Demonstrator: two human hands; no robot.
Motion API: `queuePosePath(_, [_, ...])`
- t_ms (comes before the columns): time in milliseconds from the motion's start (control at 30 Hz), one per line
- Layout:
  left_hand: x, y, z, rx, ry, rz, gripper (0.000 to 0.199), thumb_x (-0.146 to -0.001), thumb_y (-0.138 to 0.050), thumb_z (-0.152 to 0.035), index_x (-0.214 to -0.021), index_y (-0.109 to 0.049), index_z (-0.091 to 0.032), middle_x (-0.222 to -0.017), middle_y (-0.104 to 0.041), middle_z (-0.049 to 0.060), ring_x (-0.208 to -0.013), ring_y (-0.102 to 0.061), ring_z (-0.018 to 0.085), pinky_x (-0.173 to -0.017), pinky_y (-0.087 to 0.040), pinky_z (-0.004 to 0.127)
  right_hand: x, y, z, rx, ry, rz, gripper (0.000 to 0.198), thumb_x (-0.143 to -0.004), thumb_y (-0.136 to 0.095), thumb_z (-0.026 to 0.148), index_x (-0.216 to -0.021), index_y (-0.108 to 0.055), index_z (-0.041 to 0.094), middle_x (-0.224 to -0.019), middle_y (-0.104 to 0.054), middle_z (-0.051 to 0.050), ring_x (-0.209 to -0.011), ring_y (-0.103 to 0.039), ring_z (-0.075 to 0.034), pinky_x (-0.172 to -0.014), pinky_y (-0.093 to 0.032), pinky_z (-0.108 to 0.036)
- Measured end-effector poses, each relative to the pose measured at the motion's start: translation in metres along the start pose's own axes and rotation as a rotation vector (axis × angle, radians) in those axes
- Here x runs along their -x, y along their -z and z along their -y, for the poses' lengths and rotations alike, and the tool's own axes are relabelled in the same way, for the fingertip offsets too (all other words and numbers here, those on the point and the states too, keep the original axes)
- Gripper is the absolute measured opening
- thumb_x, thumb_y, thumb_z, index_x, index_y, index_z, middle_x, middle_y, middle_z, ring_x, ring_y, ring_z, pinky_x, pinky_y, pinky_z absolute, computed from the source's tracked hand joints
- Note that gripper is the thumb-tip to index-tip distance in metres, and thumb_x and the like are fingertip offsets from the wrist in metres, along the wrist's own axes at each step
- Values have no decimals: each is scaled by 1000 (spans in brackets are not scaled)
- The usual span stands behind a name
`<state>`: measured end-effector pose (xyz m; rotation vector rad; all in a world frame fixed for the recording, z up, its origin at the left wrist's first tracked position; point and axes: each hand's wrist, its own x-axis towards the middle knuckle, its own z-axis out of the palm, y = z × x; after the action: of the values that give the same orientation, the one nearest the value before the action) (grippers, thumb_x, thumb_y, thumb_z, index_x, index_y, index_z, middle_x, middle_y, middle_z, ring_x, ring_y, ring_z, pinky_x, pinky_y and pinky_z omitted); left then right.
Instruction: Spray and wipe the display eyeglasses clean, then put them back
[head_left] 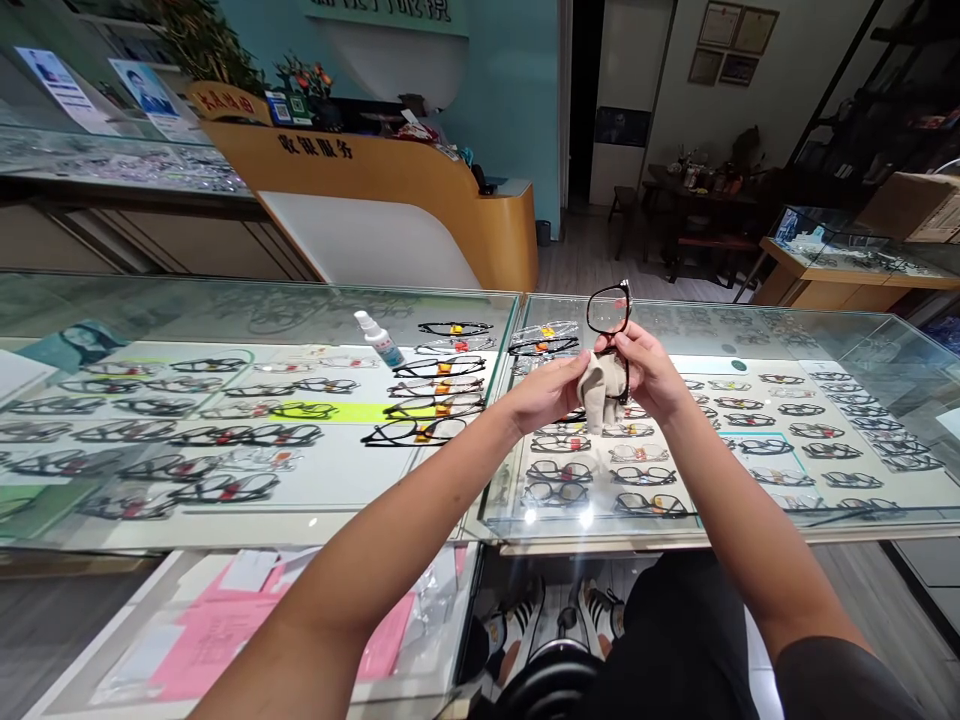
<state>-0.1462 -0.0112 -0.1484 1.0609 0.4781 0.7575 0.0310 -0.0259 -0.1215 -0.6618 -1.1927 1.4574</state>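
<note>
My right hand (pixel 651 372) grips a pair of dark-framed eyeglasses (pixel 607 309), held up above the glass counter with one lens standing clear of the fingers. A beige cleaning cloth (pixel 600 395) is bunched around the lower part of the glasses. My left hand (pixel 551 388) pinches this cloth from the left side, its fingers touching the folds. The other lens is mostly hidden by cloth and fingers. On the counter to the left, a white-capped spray bottle (pixel 380 340) stands beside a column of dark eyeglasses (pixel 439 390) with small yellow-orange tags.
The glass display counter (pixel 480 525) holds rows of eyeglasses under its top. Below left, an open drawer (pixel 127 625) contains pink bags and papers. A wooden cashier desk (pixel 495 225) stands beyond the counter. A cardboard box (pixel 919 205) rests on a display case at the right.
</note>
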Motion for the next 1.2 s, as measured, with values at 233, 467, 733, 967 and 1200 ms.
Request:
queuePosePath(233, [0,-1,-2,-143,-36,56,63,-71,-89,-73,-87,-70,-15,-74,-75,6,-64,-71,18,-62,-55,28,0,-2,-3,-2,4,-18,49,-68,-96,56,-86,-64,23,-88,-72,2,-61,-52,-9,-49,-44,-21])
queuePosePath(467, [-1,1,0,-174,-85,-58,66,-62,-99,-61,-101,-73,-15,-90,-76,4,-80,-68,15,-78,-53,28,-2,-2,-5,-59,16,-23,48,-67,-98,53,-83,-64,23,-86,-71,3,-67,-59,-9,-57,-51,-21])
queuePosePath(733, [1,-4,0,-227,6,-122,69,-57,-98,-66,-91,-71,-14,-77,-67,-1,-71,-58,13,-70,-43,27,-2,-4,-9,-111,9,-44,50,-64,-100,50,-80,-62,22,-84,-70,4,-66,-58,-9,-59,-52,-20])
queuePosePath(967, [1,-3,-2,-204,27,-103,71,-61,-93,-73,-94,-72,-14,-84,-73,4,-76,-68,16,-74,-51,29,-2,0,-6,-66,38,-53,46,-68,-98,49,-82,-62,23,-87,-70,2,-71,-58,-10,-63,-52,-22])
queuePosePath(1200, [0,-3,0,-154,-4,-104,68,-59,-98,-66,-95,-73,-14,-79,-74,2,-68,-69,15,-65,-50,26,-3,-1,-7,-95,46,-48,48,-67,-99,49,-82,-62,23,-85,-68,3,-69,-58,-9,-62,-52,-21])
